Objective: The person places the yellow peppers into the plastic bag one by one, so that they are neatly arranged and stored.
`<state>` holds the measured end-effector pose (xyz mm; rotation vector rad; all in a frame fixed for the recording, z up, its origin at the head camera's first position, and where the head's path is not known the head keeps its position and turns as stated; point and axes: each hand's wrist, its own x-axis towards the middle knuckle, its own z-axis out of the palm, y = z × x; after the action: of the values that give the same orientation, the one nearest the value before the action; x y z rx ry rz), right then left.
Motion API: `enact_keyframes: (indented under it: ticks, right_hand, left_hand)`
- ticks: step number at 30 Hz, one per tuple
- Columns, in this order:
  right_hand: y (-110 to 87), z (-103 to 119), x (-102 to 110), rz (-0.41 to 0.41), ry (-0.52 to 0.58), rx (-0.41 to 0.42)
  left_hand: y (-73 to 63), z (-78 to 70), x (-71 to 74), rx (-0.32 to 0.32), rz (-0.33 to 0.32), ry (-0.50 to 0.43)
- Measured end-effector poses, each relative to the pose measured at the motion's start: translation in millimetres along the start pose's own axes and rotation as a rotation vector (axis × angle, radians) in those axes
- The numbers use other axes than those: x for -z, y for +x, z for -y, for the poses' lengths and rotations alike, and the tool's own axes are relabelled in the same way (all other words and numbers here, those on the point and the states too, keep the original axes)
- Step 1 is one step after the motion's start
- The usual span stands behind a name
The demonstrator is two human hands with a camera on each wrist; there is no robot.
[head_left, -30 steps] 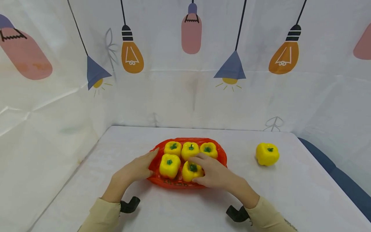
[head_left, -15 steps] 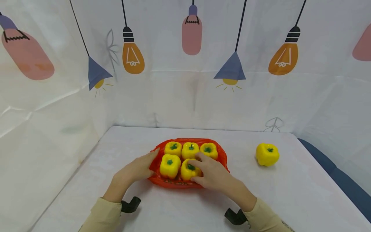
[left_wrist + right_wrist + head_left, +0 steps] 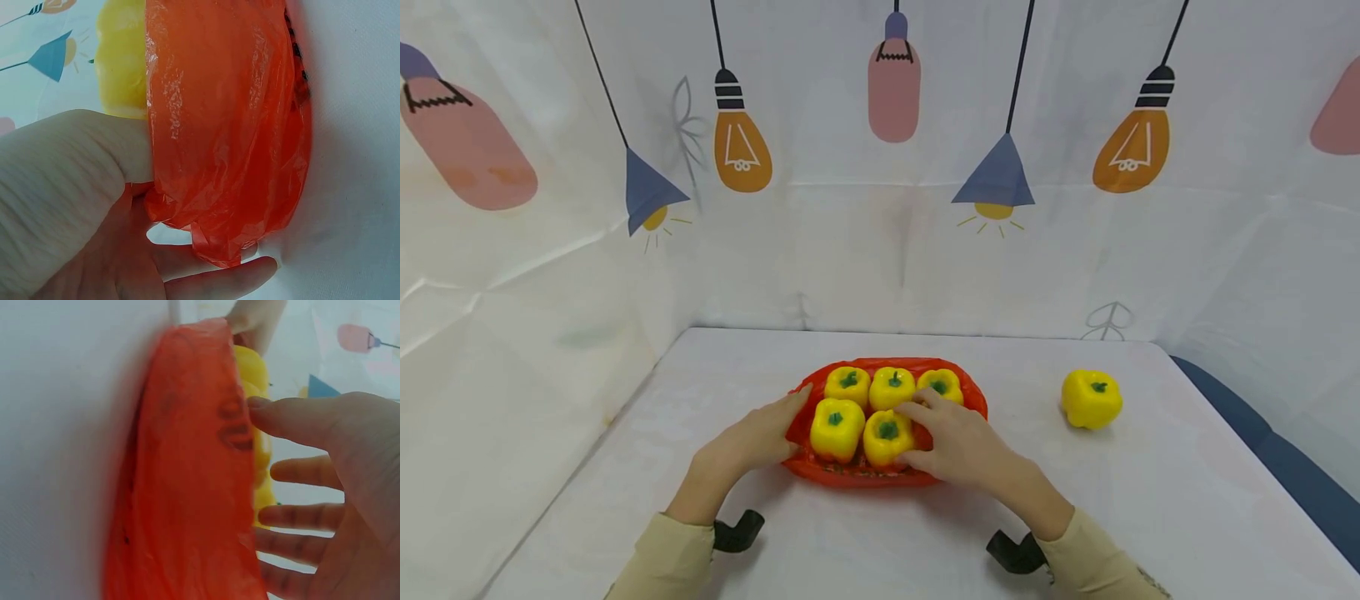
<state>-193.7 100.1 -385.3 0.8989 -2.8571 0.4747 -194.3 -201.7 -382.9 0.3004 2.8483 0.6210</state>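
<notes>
A red plastic bag [image 3: 850, 477], spread in an oval with its sides standing up, holds several yellow bell peppers [image 3: 837, 427] with green stems. At its left end my left hand [image 3: 760, 437] holds the rim; in the left wrist view the thumb goes inside the red plastic [image 3: 219, 112] and the fingers lie outside. My right hand [image 3: 958, 442] reaches over the bag's right side, beside the front right bell pepper [image 3: 886, 440]. In the right wrist view its fingers are spread and fairly straight, and the thumb is near the yellow peppers [image 3: 253, 369].
Another yellow bell pepper [image 3: 1092, 400] lies alone on the white table [image 3: 850, 558], to the right of the bag. A dark blue chair [image 3: 1247, 417] stands past the table's right edge. White sheeting printed with lamps [image 3: 850, 250] hangs behind.
The front right bell pepper has shifted slightly left, toward its neighbour. My right hand's fingers have moved off its top to its right side. My left hand stays at the rim.
</notes>
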Motion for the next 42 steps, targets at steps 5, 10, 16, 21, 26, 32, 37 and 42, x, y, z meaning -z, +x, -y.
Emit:
enact_keyframes:
  ticks: [5, 10, 16, 21, 26, 32, 37, 42]
  right_hand:
    - [-0.3, -9.9, 12.5, 0.019, 0.026, -0.065]
    - [-0.4, -22.1, 26.3, 0.028, 0.052, -0.117]
    - [-3.6, -36.9, 44.6, -0.011, 0.073, -0.115]
    - [-6.2, -50.0, 54.8, -0.067, 0.081, -0.101]
    - [-8.8, -62.1, 62.2, -0.086, 0.081, -0.139]
    - [-11.8, -80.9, 70.8, -0.066, 0.116, -0.184]
    - [-17.4, -97.8, 77.7, -0.024, 0.134, -0.225]
    - [-23.9, -114.6, 86.1, 0.007, 0.129, -0.263]
  left_hand:
    - [0.7, 0.0, -0.7, -0.002, -0.002, 0.008]
    - [1.3, 1.6, -2.0, -0.002, 0.001, 0.004]
    - [3.7, 4.0, -3.1, 0.006, 0.004, -0.013]
    - [5.4, 5.3, -3.7, 0.012, 0.003, -0.017]
    - [5.3, 5.4, -3.7, 0.014, 0.005, -0.021]
    - [5.0, 6.2, -4.0, 0.008, 0.003, -0.02]
    - [5.6, 6.7, -5.2, 0.009, 0.004, -0.013]
    - [6.7, 6.5, -4.9, 0.006, 0.002, -0.006]
